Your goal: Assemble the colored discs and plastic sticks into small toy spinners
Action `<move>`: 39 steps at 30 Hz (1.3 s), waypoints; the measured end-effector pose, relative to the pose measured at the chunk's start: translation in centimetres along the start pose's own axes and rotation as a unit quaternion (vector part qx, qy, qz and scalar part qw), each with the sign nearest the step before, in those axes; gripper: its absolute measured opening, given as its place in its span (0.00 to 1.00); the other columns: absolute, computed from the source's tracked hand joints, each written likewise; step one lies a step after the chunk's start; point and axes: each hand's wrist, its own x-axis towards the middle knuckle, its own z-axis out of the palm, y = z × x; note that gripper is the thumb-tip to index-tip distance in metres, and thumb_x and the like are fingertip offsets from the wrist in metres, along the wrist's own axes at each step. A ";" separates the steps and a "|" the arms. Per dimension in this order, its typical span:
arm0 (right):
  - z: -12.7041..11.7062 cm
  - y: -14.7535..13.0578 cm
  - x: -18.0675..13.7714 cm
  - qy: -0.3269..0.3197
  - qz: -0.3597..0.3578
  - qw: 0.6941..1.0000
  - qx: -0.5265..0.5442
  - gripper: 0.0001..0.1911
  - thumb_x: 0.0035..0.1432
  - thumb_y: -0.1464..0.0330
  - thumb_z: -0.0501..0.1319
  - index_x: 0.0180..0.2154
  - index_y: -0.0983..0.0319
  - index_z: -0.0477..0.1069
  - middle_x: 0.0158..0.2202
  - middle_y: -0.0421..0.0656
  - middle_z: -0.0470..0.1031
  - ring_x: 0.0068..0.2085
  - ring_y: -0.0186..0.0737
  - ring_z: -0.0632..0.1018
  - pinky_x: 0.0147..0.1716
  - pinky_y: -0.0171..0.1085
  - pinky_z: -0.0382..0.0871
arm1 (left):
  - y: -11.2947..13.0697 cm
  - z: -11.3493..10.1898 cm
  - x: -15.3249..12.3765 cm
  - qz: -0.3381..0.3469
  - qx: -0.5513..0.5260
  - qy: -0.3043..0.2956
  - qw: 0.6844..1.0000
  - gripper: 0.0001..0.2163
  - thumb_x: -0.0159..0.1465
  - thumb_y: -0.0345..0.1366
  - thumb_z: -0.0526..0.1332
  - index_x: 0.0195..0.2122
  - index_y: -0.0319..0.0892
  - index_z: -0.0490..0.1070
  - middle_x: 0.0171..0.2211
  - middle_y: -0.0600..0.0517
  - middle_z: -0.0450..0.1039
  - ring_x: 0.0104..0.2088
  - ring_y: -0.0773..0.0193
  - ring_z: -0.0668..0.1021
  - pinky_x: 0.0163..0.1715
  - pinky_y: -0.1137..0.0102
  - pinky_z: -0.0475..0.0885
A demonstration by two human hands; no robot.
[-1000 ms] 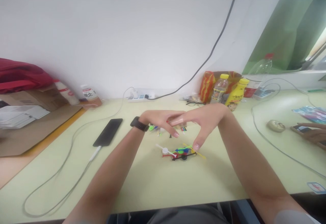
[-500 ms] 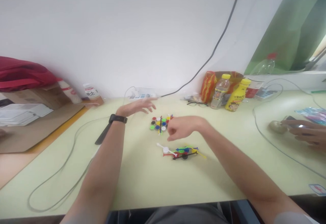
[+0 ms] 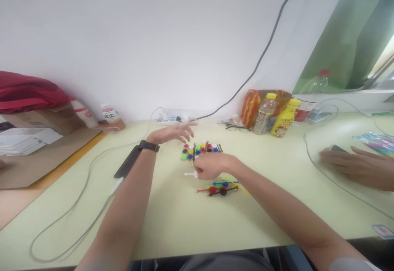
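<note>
My right hand [image 3: 209, 166] is closed in a pinch on a white plastic stick piece [image 3: 189, 174] that pokes out to its left, just above the table. Below it lies a small pile of coloured stick pieces [image 3: 220, 188], red, blue, green, yellow and black. A cluster of small coloured round caps [image 3: 200, 149] sits behind my right hand. My left hand [image 3: 175, 132], with a black watch on the wrist, hovers above the table to the left of the caps, fingers stretched out and holding nothing.
A black phone [image 3: 127, 161] on a white cable lies at the left. A power strip [image 3: 168, 119], glasses [image 3: 237, 128] and bottles [image 3: 285, 117] stand along the wall. Another person's hand [image 3: 353, 165] rests at the right. A box and red bag [image 3: 30, 92] are at far left.
My hands came apart; the left swung out to the left, uncovering the caps. My right hand dropped down and picked the white stick piece off the pile.
</note>
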 end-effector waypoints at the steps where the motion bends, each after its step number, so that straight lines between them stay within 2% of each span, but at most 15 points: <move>1: -0.3 0.3 -0.2 0.013 -0.006 1.000 0.017 0.10 0.59 0.67 0.58 0.25 0.61 0.67 0.31 0.45 0.75 0.29 0.40 0.71 0.25 0.37 0.57 | 0.0 0.0 0.1 0.003 0.007 0.000 1.000 0.34 0.63 0.49 0.67 0.69 0.50 0.62 0.51 0.43 0.74 0.48 0.53 0.79 0.51 0.60 0.76; 5: -2.4 2.5 -2.4 0.093 -0.036 0.990 0.098 0.06 0.62 0.67 0.58 0.36 0.62 0.73 0.35 0.43 0.77 0.33 0.38 0.73 0.30 0.35 0.61 | 0.1 0.1 0.1 0.019 0.025 -0.010 0.999 0.34 0.64 0.49 0.67 0.69 0.51 0.62 0.51 0.43 0.75 0.47 0.56 0.79 0.49 0.62 0.76; 8: -4.3 4.6 -5.1 0.210 -0.036 0.968 0.133 0.10 0.64 0.64 0.60 0.36 0.62 0.76 0.35 0.43 0.78 0.34 0.37 0.73 0.33 0.34 0.63 | 0.4 0.1 0.0 0.019 0.012 -0.024 0.999 0.33 0.64 0.49 0.66 0.70 0.52 0.61 0.53 0.42 0.74 0.47 0.55 0.78 0.50 0.61 0.75; 10: -5.3 5.8 -6.8 0.308 0.008 0.939 0.153 0.13 0.64 0.60 0.61 0.36 0.62 0.78 0.33 0.43 0.78 0.33 0.38 0.73 0.32 0.36 0.63 | 0.5 0.3 0.1 0.017 -0.001 -0.027 0.999 0.34 0.64 0.49 0.66 0.70 0.51 0.61 0.52 0.42 0.74 0.48 0.54 0.78 0.50 0.60 0.75; 12: -5.8 6.6 -8.2 0.380 0.042 0.906 0.185 0.17 0.63 0.56 0.62 0.38 0.62 0.80 0.31 0.44 0.78 0.32 0.39 0.73 0.30 0.37 0.64 | 0.4 0.5 0.3 0.022 -0.015 -0.030 0.999 0.34 0.64 0.51 0.66 0.69 0.51 0.62 0.51 0.42 0.74 0.48 0.53 0.78 0.49 0.60 0.75; 15: -6.0 7.1 -8.9 0.466 0.063 0.853 0.225 0.19 0.60 0.53 0.64 0.38 0.62 0.82 0.32 0.45 0.80 0.33 0.42 0.75 0.30 0.38 0.66 | 0.3 1.1 1.0 0.037 -0.049 -0.046 0.997 0.35 0.63 0.54 0.66 0.69 0.50 0.63 0.50 0.41 0.74 0.47 0.52 0.78 0.48 0.60 0.75; 17: -5.9 7.2 -8.8 0.500 0.063 0.830 0.239 0.19 0.60 0.54 0.65 0.39 0.62 0.83 0.35 0.46 0.82 0.36 0.44 0.77 0.31 0.38 0.68 | 0.5 1.7 1.5 0.048 -0.071 -0.061 0.994 0.36 0.62 0.55 0.67 0.69 0.50 0.63 0.49 0.41 0.75 0.47 0.52 0.78 0.47 0.60 0.75; 20: -5.8 7.0 -8.4 0.494 0.049 0.833 0.247 0.18 0.59 0.55 0.66 0.40 0.62 0.84 0.38 0.48 0.83 0.38 0.46 0.79 0.33 0.39 0.70 | 1.0 2.7 2.0 0.065 -0.091 -0.081 0.990 0.35 0.62 0.55 0.67 0.68 0.50 0.64 0.49 0.42 0.75 0.47 0.53 0.78 0.48 0.61 0.74; 25: -6.0 6.9 -8.3 0.422 0.012 0.874 0.242 0.16 0.57 0.57 0.66 0.39 0.61 0.85 0.37 0.48 0.84 0.37 0.45 0.79 0.33 0.38 0.71 | 1.5 4.3 2.7 0.072 -0.139 -0.090 0.983 0.34 0.61 0.54 0.68 0.66 0.52 0.65 0.49 0.43 0.74 0.47 0.53 0.79 0.46 0.61 0.74; 30: -5.9 7.4 -8.7 0.376 0.010 0.904 0.204 0.12 0.57 0.61 0.65 0.37 0.61 0.84 0.34 0.45 0.84 0.34 0.41 0.78 0.31 0.36 0.68 | 1.3 5.7 3.7 0.069 -0.185 -0.105 0.975 0.32 0.60 0.53 0.70 0.64 0.51 0.67 0.49 0.42 0.74 0.47 0.51 0.79 0.44 0.60 0.75; 39: -6.0 8.1 -9.1 0.346 0.023 0.923 0.168 0.11 0.58 0.66 0.62 0.38 0.61 0.82 0.34 0.43 0.83 0.34 0.40 0.77 0.32 0.35 0.67 | 1.6 6.3 4.4 0.093 -0.137 -0.126 0.978 0.32 0.66 0.51 0.65 0.68 0.48 0.62 0.51 0.39 0.72 0.48 0.51 0.78 0.42 0.61 0.75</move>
